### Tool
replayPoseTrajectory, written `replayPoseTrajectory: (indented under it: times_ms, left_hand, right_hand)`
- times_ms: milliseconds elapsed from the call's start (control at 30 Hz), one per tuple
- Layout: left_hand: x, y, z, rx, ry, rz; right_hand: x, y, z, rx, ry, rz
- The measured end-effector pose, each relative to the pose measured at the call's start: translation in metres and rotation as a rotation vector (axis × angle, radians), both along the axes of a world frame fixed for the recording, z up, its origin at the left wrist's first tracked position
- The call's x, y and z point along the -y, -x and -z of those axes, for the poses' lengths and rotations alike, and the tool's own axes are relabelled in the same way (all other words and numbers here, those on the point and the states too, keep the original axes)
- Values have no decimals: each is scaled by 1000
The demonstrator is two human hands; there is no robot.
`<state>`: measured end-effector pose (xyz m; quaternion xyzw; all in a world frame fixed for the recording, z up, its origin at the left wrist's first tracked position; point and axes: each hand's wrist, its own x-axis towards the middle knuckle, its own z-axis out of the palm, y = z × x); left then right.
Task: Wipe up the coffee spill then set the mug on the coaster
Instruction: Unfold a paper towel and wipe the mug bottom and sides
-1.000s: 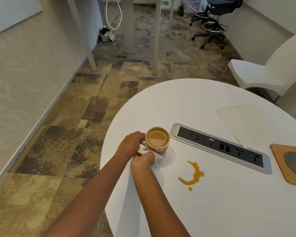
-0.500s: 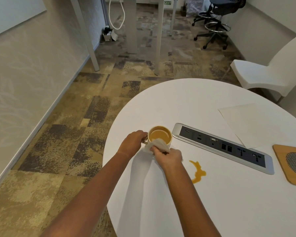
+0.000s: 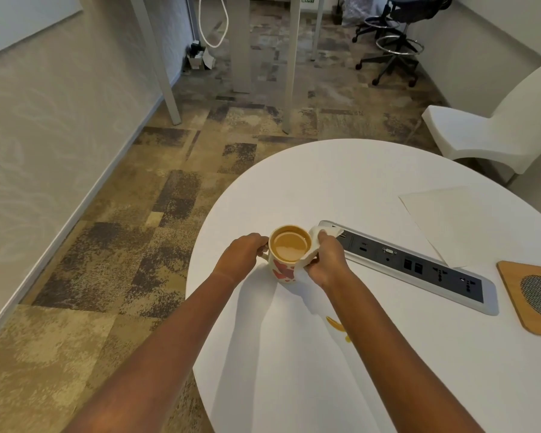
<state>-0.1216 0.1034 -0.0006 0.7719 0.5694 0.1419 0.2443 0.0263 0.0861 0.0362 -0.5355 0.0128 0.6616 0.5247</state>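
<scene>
A white mug [image 3: 286,264] with red patches, full of milky coffee, stands near the left edge of the round white table [image 3: 325,182]. My left hand [image 3: 242,256] grips its handle. My right hand [image 3: 327,260] presses a crumpled white tissue [image 3: 317,237] against the mug's right side and rim. The orange-brown coffee spill [image 3: 338,327] lies on the table nearer to me, mostly hidden by my right forearm. The wooden coaster [image 3: 525,295] with a mesh centre sits at the right edge of the view.
A silver and black socket strip [image 3: 419,265] is set into the table between mug and coaster. A flat white napkin [image 3: 469,223] lies behind it. A white chair [image 3: 494,132] stands at the far right, an office chair [image 3: 397,35] farther back.
My right hand carried the tissue from the mug's near side over to its right side and rim. The left hand stayed on the handle. My forearm now covers most of the spill.
</scene>
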Motion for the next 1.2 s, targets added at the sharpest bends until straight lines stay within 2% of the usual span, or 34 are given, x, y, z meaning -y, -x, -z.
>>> replayPoseTrajectory:
  times_ms: [167,267,333,467,633,833,933,1067,1200]
  left_hand:
    - [0,0,1,-2,-8,4]
    - [0,-1,2,-13,-19,-2]
    - [0,-2,4,-21,-24,-7]
    - [-2,-2,8,-41,-32,-4]
    - [-3,-2,13,-53,-49,-1]
    - [-4,-3,13,-67,-49,-14]
    - [-3,-3,11,-54,-46,-23]
    - [-3,-3,10,-36,-49,-26]
    - [-3,-1,10,-19,-39,-32]
  right_hand:
    - [-16,-6,13,301,-38,-264]
    - [-29,-15,22,548,-147,-512]
    - [-38,-20,25,641,-233,-675]
    - [-61,-22,28,618,-338,-917]
    - [-84,-25,34,421,-301,-1134]
    - [-95,-37,64,272,-256,-1052]
    - [-87,-47,78,210,-211,-932]
    - [-70,-50,91,231,-151,-745]
    - [-49,-44,97,212,-239,-563]
